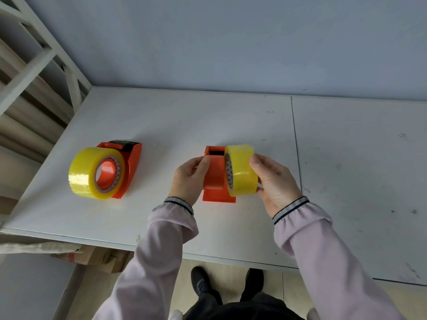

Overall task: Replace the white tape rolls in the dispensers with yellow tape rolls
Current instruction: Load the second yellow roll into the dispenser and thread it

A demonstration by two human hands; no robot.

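Observation:
Two orange tape dispensers stand on a white table (208,116). The left dispenser (131,162) carries a yellow tape roll (90,174) on its hub. At the table's middle, my left hand (189,179) grips the left side of the second dispenser (216,176). My right hand (275,181) holds another yellow tape roll (242,169) upright against that dispenser's right side. Whether this roll sits on the hub is hidden. No white roll is in view.
A white metal shelf frame (34,65) stands at the left beside the table. Cardboard boxes (97,257) lie under the table's front edge. A seam (297,146) splits the tabletop to the right of my hands. My feet show below the front edge.

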